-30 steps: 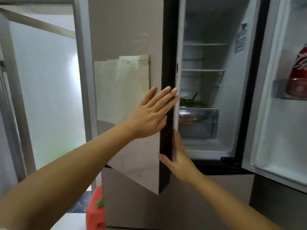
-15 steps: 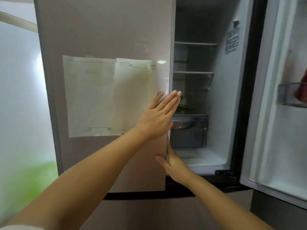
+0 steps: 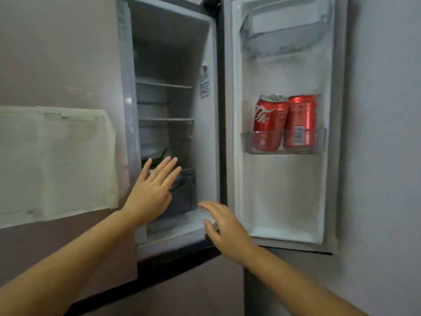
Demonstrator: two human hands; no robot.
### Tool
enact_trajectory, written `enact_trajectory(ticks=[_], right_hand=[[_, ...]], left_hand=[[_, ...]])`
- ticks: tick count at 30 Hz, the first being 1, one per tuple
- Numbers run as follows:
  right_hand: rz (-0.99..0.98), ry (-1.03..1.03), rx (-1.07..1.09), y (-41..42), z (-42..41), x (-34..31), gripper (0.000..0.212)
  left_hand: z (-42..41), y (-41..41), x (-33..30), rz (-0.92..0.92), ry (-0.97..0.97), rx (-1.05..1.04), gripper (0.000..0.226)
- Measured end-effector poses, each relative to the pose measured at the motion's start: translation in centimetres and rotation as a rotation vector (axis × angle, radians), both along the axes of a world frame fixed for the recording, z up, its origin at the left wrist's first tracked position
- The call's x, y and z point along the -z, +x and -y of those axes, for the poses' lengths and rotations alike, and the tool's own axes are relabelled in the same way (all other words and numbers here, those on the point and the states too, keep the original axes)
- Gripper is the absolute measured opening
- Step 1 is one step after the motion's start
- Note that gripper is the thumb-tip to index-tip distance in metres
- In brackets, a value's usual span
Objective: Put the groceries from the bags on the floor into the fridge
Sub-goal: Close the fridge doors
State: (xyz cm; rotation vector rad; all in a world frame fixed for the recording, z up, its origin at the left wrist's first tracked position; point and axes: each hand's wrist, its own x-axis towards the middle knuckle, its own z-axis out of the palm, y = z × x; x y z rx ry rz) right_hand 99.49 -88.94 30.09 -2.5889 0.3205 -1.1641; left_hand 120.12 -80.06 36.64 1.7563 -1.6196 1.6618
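Two empty hands reach toward an open fridge (image 3: 205, 156).
Left hand (image 3: 151, 192) and right hand (image 3: 224, 226) apart, fingers spread; two red cans (image 3: 284, 122) above the right hand.

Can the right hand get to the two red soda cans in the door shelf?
Probably yes. The open right hand holds nothing, and the white fridge door stands wide open. The two red soda cans sit up and to its right behind a low clear plastic rail, with nothing between.
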Motion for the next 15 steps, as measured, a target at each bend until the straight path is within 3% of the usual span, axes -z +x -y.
enact_trajectory(ticks=[5, 7, 11, 15], right_hand=[[0.169, 0.021, 0.307, -12.5, 4.2, -1.6, 0.037], [0.172, 0.020, 0.402, -16.5, 5.4, -1.5, 0.035], [0.159, 0.050, 0.528, -22.2, 7.0, -0.6, 0.036], [0.175, 0.066, 0.591, -24.9, 7.9, 0.0, 0.029]], left_hand=[[6.9, -17.1, -4.3, 0.086, 0.016, 0.500, 0.055], [9.2, -22.8, -6.3, 0.071, 0.003, 0.585, 0.053], [13.4, -28.3, -9.2, 0.031, 0.098, 0.390, 0.047], [14.1, -31.4, -10.2, -0.019, 0.158, 0.137, 0.023]])
